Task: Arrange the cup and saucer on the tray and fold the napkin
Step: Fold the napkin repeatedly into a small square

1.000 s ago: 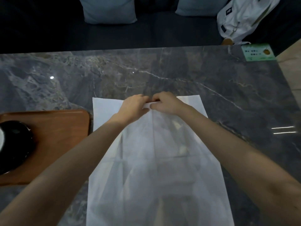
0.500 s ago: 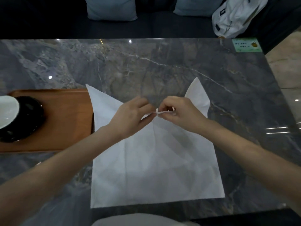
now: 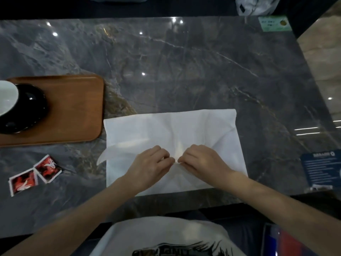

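A: Tray contents?
B: White cup on black saucer, wooden tray, far left.
A: Napkin position?
B: Napkin lies centre on marble table. Left hand and right hand each pinch its folded-over edge, fingertips nearly meeting.

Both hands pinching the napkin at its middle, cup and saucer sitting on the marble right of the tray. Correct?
Not quite. In the head view the cup and saucer sit on the wooden tray, at its left end, not on the marble table. The rest holds: the left hand and right hand pinch the napkin at its middle.
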{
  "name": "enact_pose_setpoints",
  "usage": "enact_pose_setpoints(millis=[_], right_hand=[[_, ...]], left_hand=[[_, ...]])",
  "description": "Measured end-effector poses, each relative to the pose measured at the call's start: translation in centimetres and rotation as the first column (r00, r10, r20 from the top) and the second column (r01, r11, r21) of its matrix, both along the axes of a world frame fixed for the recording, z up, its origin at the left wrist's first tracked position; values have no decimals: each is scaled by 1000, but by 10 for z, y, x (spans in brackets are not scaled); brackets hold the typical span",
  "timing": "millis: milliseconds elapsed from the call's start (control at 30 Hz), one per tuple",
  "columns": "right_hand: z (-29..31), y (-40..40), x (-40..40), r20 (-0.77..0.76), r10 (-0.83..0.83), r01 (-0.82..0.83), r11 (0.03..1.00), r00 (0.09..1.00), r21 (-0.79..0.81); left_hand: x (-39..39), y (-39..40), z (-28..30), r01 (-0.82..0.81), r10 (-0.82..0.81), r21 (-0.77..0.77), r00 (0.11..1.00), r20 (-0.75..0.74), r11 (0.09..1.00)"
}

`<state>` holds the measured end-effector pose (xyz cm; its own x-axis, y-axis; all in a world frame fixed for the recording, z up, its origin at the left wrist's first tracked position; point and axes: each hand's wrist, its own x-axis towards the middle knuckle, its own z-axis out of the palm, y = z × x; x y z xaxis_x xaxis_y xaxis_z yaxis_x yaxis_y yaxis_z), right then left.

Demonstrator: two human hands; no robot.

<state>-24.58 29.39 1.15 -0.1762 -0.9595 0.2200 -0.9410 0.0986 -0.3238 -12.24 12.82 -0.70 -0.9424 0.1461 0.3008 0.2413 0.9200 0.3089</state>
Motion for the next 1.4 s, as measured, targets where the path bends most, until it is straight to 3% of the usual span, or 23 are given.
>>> enact_pose_setpoints(millis=[167,467,900,1033,1200,1400], right_hand=[[-45,29,33,-193,10,-4,999,981,32],[-71,38,56,-208,-134,117,989,969,-92],[-67,-34,-7,-260,-250,203,960,933,-193],[-64,-47,-18,-227,-243,203,961,943,-185],[-53,-54,-22,-47,-299,286,939,953,-191],[-46,-48,-21,-85,-264,242,948,961,-208]], left_hand=[[33,21,-39,-48,48,-10,997,57,999],[47,25,-56,-99,110,-120,991,81,988],[-20,-22,-36,-263,323,-238,908,267,935],[-28,-21,-34,-328,370,-179,872,319,928],[-25,-20,-40,-252,279,-146,935,217,957],[-29,-24,-38,-308,299,-13,913,279,951]])
